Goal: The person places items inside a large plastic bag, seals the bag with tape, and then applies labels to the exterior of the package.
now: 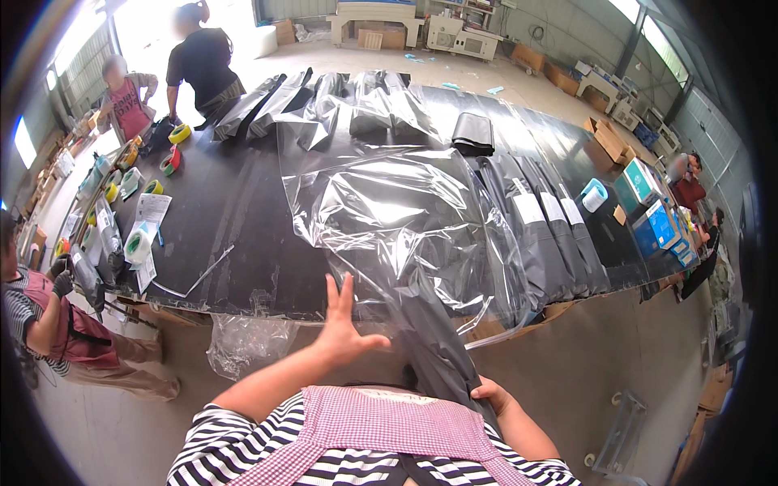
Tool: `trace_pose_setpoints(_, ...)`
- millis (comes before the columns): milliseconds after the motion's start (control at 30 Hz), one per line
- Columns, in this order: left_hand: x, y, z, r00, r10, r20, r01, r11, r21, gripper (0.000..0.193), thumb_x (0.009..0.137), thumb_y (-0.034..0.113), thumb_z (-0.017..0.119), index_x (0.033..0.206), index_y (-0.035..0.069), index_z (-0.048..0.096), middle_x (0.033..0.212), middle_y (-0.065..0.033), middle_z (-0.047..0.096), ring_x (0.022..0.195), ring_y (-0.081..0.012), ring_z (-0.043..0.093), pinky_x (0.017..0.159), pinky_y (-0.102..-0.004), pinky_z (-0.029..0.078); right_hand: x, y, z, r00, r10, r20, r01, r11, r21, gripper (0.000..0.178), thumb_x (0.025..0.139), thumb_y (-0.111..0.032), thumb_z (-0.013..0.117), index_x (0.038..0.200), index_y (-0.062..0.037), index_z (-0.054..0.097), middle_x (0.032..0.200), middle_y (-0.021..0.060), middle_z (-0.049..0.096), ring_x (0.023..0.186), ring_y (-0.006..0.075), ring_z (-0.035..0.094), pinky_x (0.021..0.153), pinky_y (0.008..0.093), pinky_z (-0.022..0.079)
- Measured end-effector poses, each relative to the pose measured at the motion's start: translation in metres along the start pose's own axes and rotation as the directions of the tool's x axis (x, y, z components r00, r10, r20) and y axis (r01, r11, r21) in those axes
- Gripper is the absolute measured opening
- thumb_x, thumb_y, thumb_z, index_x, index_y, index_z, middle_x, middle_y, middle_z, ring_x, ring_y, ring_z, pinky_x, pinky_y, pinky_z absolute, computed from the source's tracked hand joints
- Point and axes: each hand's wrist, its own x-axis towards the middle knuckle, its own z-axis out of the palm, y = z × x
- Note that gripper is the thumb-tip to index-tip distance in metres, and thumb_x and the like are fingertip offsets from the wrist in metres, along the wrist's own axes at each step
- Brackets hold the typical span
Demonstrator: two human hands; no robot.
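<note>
Head view, and what a spread! A big black-topped table [235,271], scuffed along its near edge, fills the middle of this bright workshop. Across it lies a wide, crinkled sheet of clear plastic film [381,190], glaring under the light. The long dark grey plastic length [442,340] slants off the near edge toward the person's body, and there's the right hand [496,394] pinching its side, thumb on top, fingers mostly hidden! The left hand [347,332] is spread wide, thumb out, just beside the film; whether the fingertips touch it, I can't tell.

To the right lie long dark grey plastic bundles [559,235], side by side; beyond the film, a folded black plastic packet [473,134]. Tape rolls [170,160] in yellow, red and green dot the left side. Co-workers stand at the left and far left, another at the right; pale machines [462,36] line the far side of the pale floor [198,356].

Now the markings: plain-looking white labels [528,208] sit on the bundles, fine print covers a white paper sheet [151,212], too small to read, dark lettering crosses a co-worker's pink apron [127,105], and blue-and-white cardboard boxes [663,225] carry blurred print.
</note>
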Motion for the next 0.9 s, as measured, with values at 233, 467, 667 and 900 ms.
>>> trace_pose_setpoints(233,0.049,-0.021,0.046,0.953,0.029,-0.301,-0.115,0.955,-0.274,0.032,0.082,0.0,0.067,0.112,0.011,0.064,0.123,-0.0133,0.044,0.099,-0.0245,0.056,0.079,-0.0318,0.051,0.019,-0.017,-0.022,0.999,0.014,0.032,-0.01,0.993,-0.118,0.097,0.061,-0.025,0.078,0.146,0.0004,0.039,0.138,0.016,0.052,0.126,0.027,0.052,0.109,0.0375,0.038)
trace_pose_setpoints(467,0.014,-0.005,0.008,0.826,0.482,0.291,-0.367,0.853,-0.371,0.022,0.08,-0.004,0.059,0.097,0.009,0.063,0.12,-0.0147,0.048,0.112,-0.0294,0.052,0.096,-0.0396,0.043,0.072,-0.081,0.002,0.997,-0.031,-0.077,0.038,0.995,0.088,0.085,0.071,-0.025,0.075,0.144,-0.0006,0.04,0.129,0.0144,0.058,0.116,0.0249,0.059,0.099,0.0367,0.047)
trace_pose_setpoints(667,-0.06,-0.083,-0.062,0.973,0.037,0.229,0.17,0.56,-0.811,0.021,0.085,0.01,0.056,0.102,0.002,0.065,0.103,-0.0065,0.063,0.097,-0.016,0.059,0.088,-0.0291,0.044,0.113,-0.114,0.009,0.811,-0.522,-0.264,0.229,0.699,-0.677,0.088,0.067,-0.019,0.082,0.143,-0.0028,0.041,0.117,0.0126,0.062,0.108,0.0233,0.061,0.097,0.036,0.047)
trace_pose_setpoints(900,-0.071,-0.049,-0.059,0.948,0.092,-0.304,-0.091,0.996,0.019,0.07,0.08,0.037,0.076,0.136,0.006,0.049,0.134,-0.0195,0.052,0.123,-0.0325,0.051,0.106,-0.0439,0.037,0.104,-0.102,0.041,0.748,-0.497,-0.44,-0.376,0.229,-0.898,0.124,0.064,-0.06,0.081,0.153,-0.0011,0.019,0.15,0.0276,0.034,0.142,0.0373,0.033,0.117,0.04,0.029)
